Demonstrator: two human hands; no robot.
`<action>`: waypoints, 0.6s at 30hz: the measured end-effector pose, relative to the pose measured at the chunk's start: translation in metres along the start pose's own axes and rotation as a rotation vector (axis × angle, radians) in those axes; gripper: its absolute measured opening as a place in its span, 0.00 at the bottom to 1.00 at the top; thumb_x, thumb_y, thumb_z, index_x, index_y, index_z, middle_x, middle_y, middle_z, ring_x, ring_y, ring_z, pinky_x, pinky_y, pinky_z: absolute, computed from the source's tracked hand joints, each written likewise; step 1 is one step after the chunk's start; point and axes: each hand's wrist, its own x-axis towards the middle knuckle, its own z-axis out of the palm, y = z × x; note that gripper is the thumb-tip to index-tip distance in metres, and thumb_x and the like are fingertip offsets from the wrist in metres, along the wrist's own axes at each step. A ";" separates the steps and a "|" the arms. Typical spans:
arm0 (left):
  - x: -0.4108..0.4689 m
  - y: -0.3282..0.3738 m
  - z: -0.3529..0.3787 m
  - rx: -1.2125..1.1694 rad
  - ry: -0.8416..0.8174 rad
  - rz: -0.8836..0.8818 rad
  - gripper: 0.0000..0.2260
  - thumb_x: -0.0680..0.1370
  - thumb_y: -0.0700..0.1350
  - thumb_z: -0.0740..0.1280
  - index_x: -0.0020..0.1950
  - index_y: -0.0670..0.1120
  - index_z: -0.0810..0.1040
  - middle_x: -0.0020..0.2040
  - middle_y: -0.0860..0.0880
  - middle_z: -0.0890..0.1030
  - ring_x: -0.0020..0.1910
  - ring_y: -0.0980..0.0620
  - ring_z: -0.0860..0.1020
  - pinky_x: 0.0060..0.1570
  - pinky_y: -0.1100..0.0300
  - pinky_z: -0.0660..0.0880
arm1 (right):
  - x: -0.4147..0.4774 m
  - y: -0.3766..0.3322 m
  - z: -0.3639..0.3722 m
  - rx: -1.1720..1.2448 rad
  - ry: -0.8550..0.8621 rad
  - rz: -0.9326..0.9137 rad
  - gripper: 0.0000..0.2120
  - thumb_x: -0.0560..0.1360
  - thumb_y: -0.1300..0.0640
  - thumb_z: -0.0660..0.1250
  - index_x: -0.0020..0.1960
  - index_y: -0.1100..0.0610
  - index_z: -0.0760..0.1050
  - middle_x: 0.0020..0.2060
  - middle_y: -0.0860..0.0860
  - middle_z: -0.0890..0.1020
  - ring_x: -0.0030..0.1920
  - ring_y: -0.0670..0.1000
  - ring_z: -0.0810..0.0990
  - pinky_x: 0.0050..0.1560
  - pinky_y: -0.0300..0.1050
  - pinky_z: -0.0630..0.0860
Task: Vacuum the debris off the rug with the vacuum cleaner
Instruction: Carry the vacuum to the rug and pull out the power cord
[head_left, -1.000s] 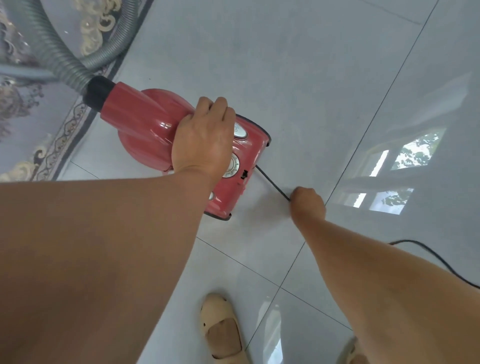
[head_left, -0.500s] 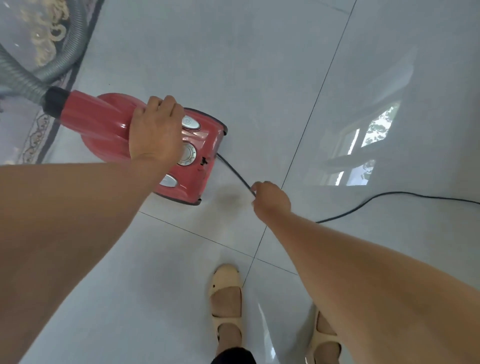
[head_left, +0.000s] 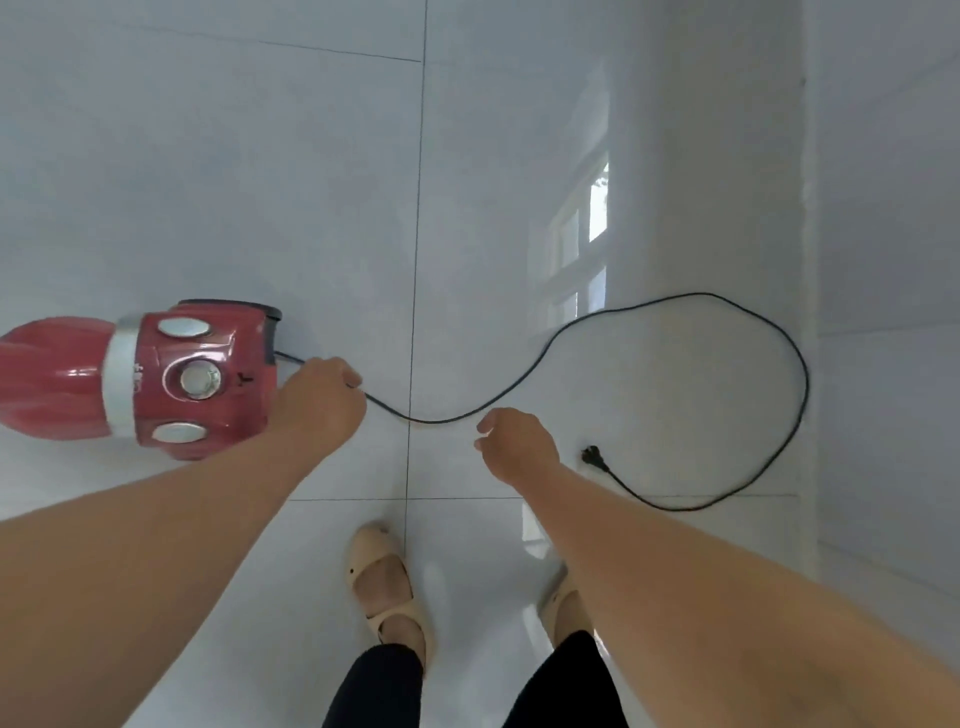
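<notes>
Lying on its side-facing length at the left edge of view: one red vacuum cleaner (head_left: 156, 379), on the pale tiled floor (head_left: 260, 156), silver buttons and a round dial on top.

Black power cord (head_left: 436, 421): leaves the cleaner's rear end, dips toward the person, then runs in a wide loop to the right. Plug (head_left: 592, 456): loose on the floor, near the right wrist.

Left hand (head_left: 317, 400): fingers curled round the cord, just beside the cleaner's rear.

Right hand (head_left: 514, 447): fingers loosely curled, holding nothing, near the cord's low bend but apart from it.

Beige shoes (head_left: 379, 571): two, below the arms, with dark trouser legs above them.
</notes>
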 end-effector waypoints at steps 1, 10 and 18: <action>-0.005 0.016 0.007 -0.026 -0.052 0.007 0.09 0.78 0.43 0.63 0.55 0.50 0.79 0.60 0.48 0.78 0.58 0.45 0.77 0.61 0.50 0.72 | -0.005 0.017 -0.007 0.015 0.010 0.026 0.12 0.79 0.56 0.61 0.61 0.55 0.75 0.59 0.52 0.78 0.58 0.54 0.78 0.55 0.45 0.74; -0.020 0.119 0.096 -0.051 -0.238 0.056 0.10 0.79 0.44 0.61 0.55 0.47 0.81 0.54 0.49 0.81 0.55 0.47 0.78 0.53 0.56 0.75 | 0.018 0.150 -0.006 0.035 0.001 0.157 0.13 0.79 0.58 0.61 0.63 0.57 0.75 0.62 0.53 0.77 0.63 0.54 0.75 0.60 0.45 0.72; -0.003 0.161 0.189 0.011 -0.344 0.119 0.09 0.78 0.39 0.61 0.49 0.50 0.79 0.46 0.50 0.77 0.45 0.47 0.76 0.47 0.60 0.70 | 0.066 0.227 0.032 -0.129 -0.018 0.181 0.19 0.78 0.60 0.60 0.68 0.56 0.69 0.67 0.52 0.66 0.65 0.56 0.67 0.64 0.52 0.69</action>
